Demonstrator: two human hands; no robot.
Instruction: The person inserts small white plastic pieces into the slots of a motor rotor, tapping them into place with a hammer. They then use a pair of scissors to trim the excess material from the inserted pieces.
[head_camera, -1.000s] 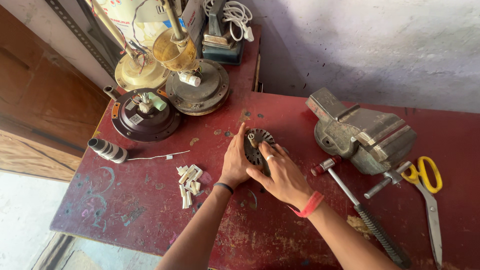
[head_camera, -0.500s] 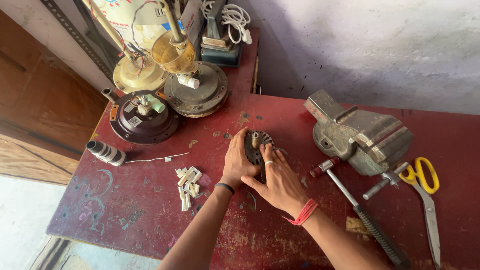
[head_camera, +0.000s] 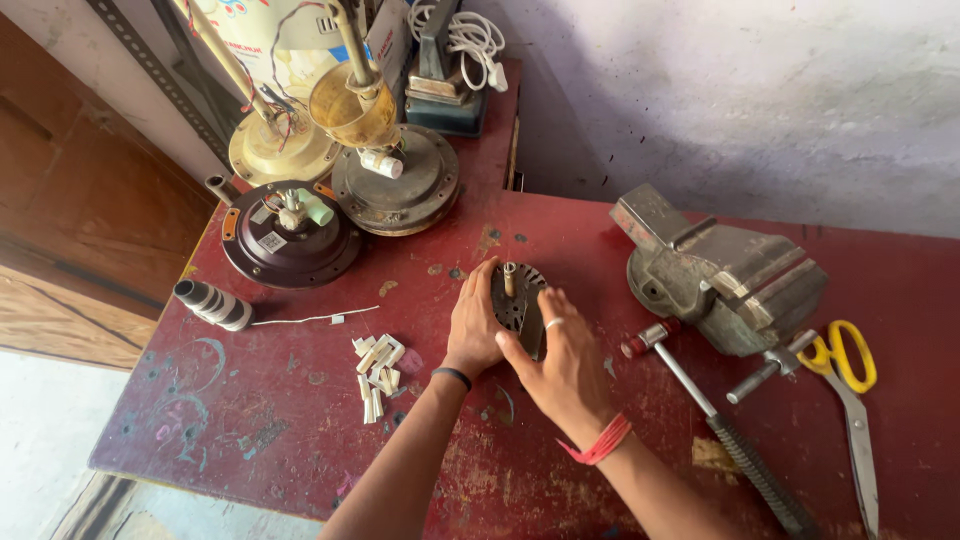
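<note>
Both hands, left (head_camera: 475, 325) & right (head_camera: 560, 360), still grip the motor core (head_camera: 517, 297), seemingly tilted more upright.

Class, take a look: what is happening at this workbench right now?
A person grips a round, slotted dark metal motor core with both hands, left hand and right hand, on the worn red table. A grey bench vise, a hammer and yellow-handled scissors lie to the right.

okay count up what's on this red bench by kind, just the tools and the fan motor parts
Fan motors: 3
Stator in both hands: 1
Vise: 1
Hammer: 1
Scissors: 1
Total: 7
</note>
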